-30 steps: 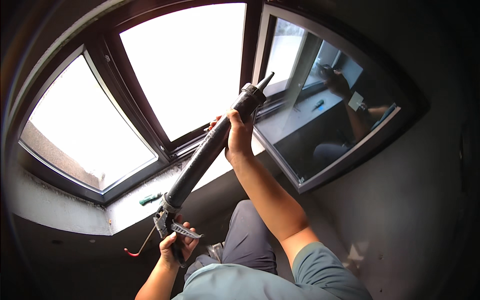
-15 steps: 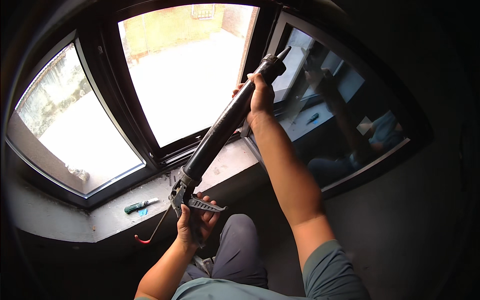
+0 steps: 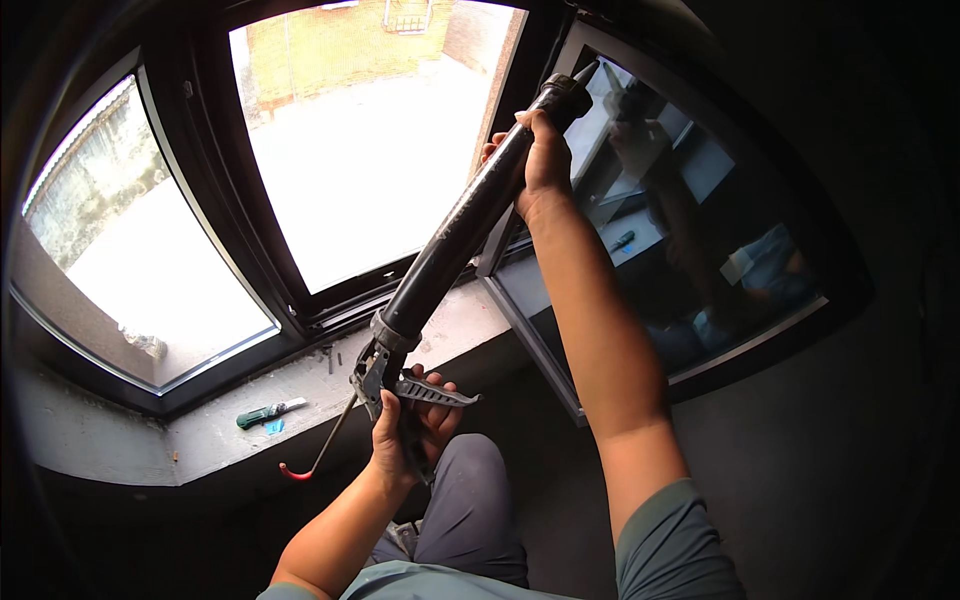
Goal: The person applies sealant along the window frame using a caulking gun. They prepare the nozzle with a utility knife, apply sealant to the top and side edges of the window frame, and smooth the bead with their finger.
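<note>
A long black caulking gun (image 3: pixel 452 232) slants up to the right across the view, its pointed nozzle (image 3: pixel 587 71) close to the open window sash. My left hand (image 3: pixel 412 432) is closed round the handle at the lower end, fingers passing behind the grey ribbed trigger (image 3: pixel 438 391). Up near the front collar, my right hand (image 3: pixel 543 160) wraps the barrel from the right, thumb on top. From the gun's back end a thin rod with a red hooked tip (image 3: pixel 296 472) hangs down to the left.
On the pale window sill (image 3: pixel 215 440) lie a green utility knife (image 3: pixel 268 414), a blue scrap (image 3: pixel 274 427) and small dark bits (image 3: pixel 332 358). The sash (image 3: pixel 700 250) opens inward at the right and reflects me. A fixed pane (image 3: pixel 140 250) is at the left.
The caulking gun has shifted right and slightly up in view, its nozzle higher against the sash. Both hands keep their hold. The window and sill have shifted slightly left in view.
</note>
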Motion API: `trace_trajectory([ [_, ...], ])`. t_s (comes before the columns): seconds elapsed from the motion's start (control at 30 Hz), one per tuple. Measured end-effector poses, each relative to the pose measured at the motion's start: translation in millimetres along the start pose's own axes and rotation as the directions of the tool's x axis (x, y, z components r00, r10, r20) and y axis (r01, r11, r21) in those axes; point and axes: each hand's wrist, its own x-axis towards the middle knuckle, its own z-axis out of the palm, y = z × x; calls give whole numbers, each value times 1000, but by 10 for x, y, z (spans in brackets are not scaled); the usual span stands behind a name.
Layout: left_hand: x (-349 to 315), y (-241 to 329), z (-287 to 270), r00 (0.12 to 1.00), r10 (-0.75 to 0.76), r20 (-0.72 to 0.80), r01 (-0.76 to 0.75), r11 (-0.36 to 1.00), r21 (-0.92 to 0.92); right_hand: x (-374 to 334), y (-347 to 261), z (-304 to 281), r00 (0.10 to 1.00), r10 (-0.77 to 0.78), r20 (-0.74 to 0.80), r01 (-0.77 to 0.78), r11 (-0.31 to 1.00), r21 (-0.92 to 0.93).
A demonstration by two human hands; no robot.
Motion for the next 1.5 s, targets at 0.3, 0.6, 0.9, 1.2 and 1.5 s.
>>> trace_trajectory([
  [0.3,119,-61,103,999,12,-47,-10,1000,29,167,-30,-44,1000,14,23,-14,1000,-3],
  [0.6,194,-92,73,1000,1,-3,-1,1000,-8,233,-41,-30,1000,16,18,-15,1000,-25],
  [0.9,321,-130,99,999,-37,12,37,999,-2,305,-60,-87,1000,20,18,-19,999,-30],
  [1.2,452,-134,-7,998,-58,-18,58,998,-3,336,0,-149,1000,6,-14,-7,999,-52],
  [1.5,554,-130,-127,993,-112,27,110,991,71,358,-2,-257,999,-11,-45,7,997,-78],
])
